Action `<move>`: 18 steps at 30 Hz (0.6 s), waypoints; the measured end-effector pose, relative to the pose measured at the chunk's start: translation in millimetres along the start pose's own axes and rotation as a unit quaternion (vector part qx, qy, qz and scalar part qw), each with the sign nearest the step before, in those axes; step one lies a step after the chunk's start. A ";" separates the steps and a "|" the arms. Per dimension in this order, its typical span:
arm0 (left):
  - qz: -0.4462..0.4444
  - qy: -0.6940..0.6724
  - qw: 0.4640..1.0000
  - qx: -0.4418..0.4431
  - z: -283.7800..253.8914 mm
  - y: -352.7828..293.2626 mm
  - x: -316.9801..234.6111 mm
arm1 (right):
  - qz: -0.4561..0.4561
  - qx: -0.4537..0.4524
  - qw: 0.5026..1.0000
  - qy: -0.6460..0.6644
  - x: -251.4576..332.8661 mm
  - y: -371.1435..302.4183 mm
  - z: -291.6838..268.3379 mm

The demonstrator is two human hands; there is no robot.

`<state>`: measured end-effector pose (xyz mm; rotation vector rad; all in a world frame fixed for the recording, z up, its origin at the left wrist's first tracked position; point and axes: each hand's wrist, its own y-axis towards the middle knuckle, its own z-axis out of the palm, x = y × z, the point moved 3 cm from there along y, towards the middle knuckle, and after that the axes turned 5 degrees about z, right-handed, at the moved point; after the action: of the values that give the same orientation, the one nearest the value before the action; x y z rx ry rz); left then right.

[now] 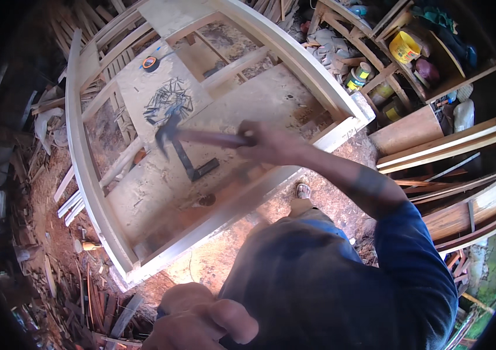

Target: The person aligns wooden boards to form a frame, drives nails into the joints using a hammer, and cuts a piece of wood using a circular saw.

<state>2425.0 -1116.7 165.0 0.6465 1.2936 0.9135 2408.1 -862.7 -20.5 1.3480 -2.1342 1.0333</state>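
Note:
My right hand (268,144) is wrapped round the wooden handle of a claw hammer (216,139), which is raised over a large pale wooden frame. The hammer's dark head points left, above a dark try square (185,157) lying on the frame's panel. Just beyond the hammer head is a loose pile of nails (169,100). A round orange and black tape measure (150,63) lies farther off on the same board. Low in the picture, close to my body, my left hand (201,319) has its fingers curled; whatever they may hold is hidden.
The wooden frame (87,186) has raised edges, crosspieces and open gaps. Shelving at the right holds a yellow tub (404,46) and several tins (357,76). Long boards (452,143) are stacked below it. Scrap wood (99,303) litters the ground at the lower left.

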 end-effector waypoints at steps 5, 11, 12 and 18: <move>-0.173 0.156 0.904 -0.358 69.0 36.9 33.5 | -0.026 -0.096 0.944 0.313 -92.6 -74.9 -67.6; -0.022 -0.088 0.968 -0.235 81.1 49.0 127.1 | 0.110 -0.250 0.895 0.352 -191.9 -135.7 -151.5; -0.003 -0.122 0.971 -0.207 91.3 55.8 142.3 | 0.113 -0.248 0.894 0.355 -216.6 -141.5 -159.6; -0.066 0.251 0.947 -0.187 106.7 79.1 281.7 | 0.204 -0.164 0.884 0.387 -354.5 -163.9 -170.1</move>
<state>2520.0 -826.2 104.6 0.0200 1.5303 1.2204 2705.7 -565.9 -89.7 0.2289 -1.8456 1.0515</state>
